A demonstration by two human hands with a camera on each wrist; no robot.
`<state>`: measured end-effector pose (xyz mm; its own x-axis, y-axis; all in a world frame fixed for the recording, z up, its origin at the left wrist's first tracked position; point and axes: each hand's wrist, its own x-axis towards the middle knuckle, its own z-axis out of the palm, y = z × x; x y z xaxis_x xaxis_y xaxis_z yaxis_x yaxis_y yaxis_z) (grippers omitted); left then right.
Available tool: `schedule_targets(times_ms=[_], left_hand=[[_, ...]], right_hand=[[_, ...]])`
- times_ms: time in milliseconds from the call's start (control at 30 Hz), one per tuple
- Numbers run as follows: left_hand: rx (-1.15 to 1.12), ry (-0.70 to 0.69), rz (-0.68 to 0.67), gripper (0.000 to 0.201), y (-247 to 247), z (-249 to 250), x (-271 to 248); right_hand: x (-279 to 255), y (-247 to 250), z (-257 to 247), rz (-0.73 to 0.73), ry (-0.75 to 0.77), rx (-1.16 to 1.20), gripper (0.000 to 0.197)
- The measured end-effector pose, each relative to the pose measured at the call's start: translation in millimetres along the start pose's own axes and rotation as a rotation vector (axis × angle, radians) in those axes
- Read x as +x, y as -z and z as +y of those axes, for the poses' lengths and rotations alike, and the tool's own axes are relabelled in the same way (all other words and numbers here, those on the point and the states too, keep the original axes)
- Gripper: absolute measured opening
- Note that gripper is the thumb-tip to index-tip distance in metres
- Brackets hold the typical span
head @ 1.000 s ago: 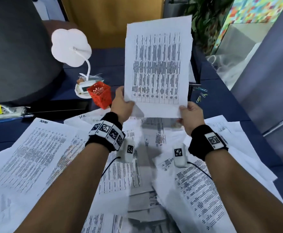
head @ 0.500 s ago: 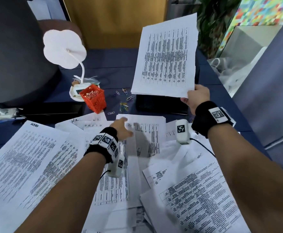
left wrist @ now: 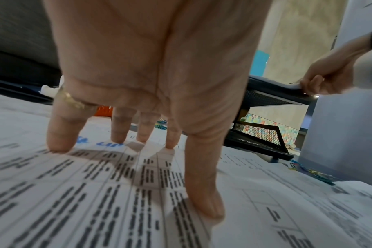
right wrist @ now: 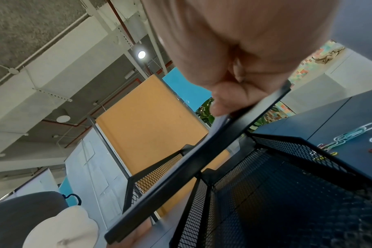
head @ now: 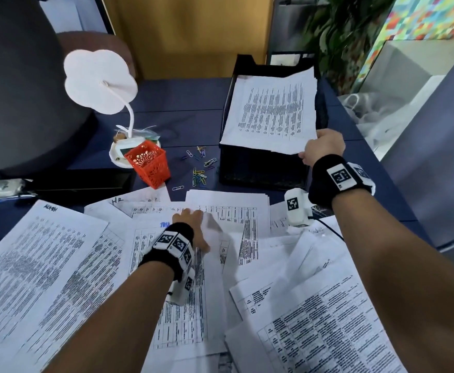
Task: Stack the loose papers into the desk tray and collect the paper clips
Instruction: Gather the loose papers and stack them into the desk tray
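Right grip [head: 321,146] pinches a sheaf of papers [head: 273,114] lying in the tray [head: 227,109] just ahead, while left grip [head: 192,224], fingers spread flat, presses loose sheets [head: 59,265]; most papers and the clips [head: 199,170] beyond remain uncollected.

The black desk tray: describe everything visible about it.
The desk tray is a black two-tier unit of what looks like metal mesh with solid rails, standing upright on the dark blue desk, right of the scattered paper clips. Its top tier holds a stack of printed papers that overhang the front edge, where the right hand pinches their near corner. The lower tier's inside is dark; contents cannot be told.
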<state>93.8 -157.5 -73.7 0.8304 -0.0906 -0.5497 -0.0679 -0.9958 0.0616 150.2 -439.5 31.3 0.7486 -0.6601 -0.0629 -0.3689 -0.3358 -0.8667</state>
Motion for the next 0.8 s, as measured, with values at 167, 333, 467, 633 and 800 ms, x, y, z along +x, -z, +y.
schedule_targets(times_ms=[167,333,467,633,800], left_hand=[[-0.006,0.002,-0.004,0.082,0.3,1.4,-0.6],[0.013,0.003,0.005,0.08,-0.3,2.3,0.7],[-0.002,0.0,0.011,0.078,-2.0,0.9,2.2],[-0.078,-0.032,0.017,0.1,-2.3,-3.9,-2.9],[-0.306,-0.024,0.114,0.102,-12.2,-21.5,-14.6]], right_hand=[[4.3,-1.9,-4.8,-0.006,-0.026,0.168,0.033],[4.9,-1.7,-7.2,-0.025,-0.013,0.044,0.041],[-5.2,5.3,-5.6,-0.025,0.084,-0.264,0.034],[-31.2,3.8,3.6,-0.035,0.211,-0.265,0.034],[-83.1,-15.9,26.0,-0.231,0.203,-0.263,0.028]])
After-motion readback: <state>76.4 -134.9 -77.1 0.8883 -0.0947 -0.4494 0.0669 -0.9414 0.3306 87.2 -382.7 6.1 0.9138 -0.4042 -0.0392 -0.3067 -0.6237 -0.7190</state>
